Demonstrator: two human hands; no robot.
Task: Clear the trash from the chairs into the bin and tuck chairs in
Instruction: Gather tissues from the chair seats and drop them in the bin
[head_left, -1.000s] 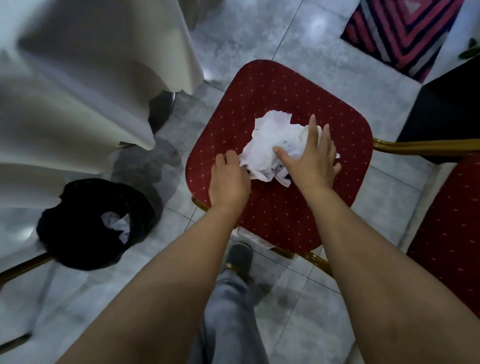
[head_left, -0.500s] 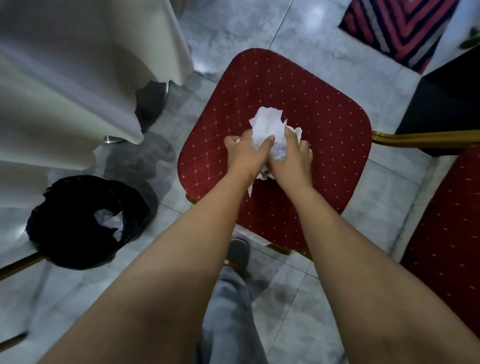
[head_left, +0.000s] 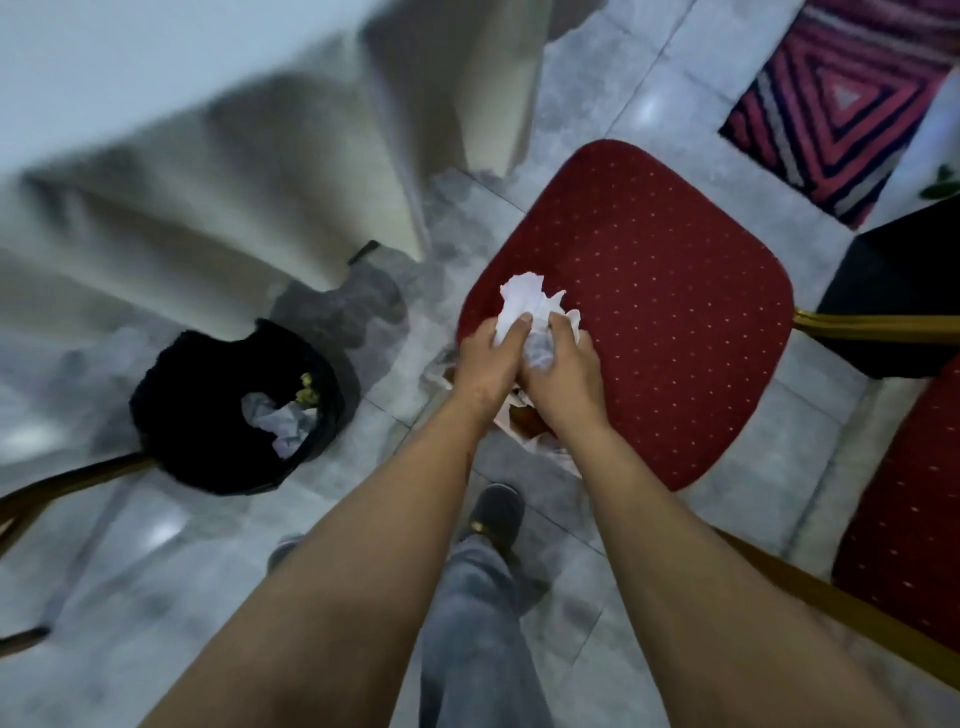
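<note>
The cream tablecloth (head_left: 218, 171) hangs wide across the far left, its folds dropping to the grey tiled floor (head_left: 171, 587), and just right of it sits the red dotted chair seat (head_left: 665, 332), pulled well out from the table and plainly not tucked in. A second red seat (head_left: 914, 519) edges in at the near right, and a striped rug (head_left: 836, 98) lies at the far right. Down on the floor to the left stands the black-lined bin (head_left: 208, 410), with crumpled paper and something yellowish already inside. Over the seat's near-left edge, the left hand (head_left: 488, 358) and right hand (head_left: 563, 369) are pressed together, both closed around a wad of crumpled white paper (head_left: 524, 306) whose top pokes out above the fingers; more pale paper seems to trail beneath the palms, though how much is hard to tell. The step looks like the carry to the bin, and doing it well means squeezing the wad tight so nothing sheds, keeping both hands cupped beneath the loose tails, swinging left and low, and letting go only once the hands are right over the bin's mouth. A drop from too high or too soon could scatter scraps across the tiles. The chair's turn comes after.
</note>
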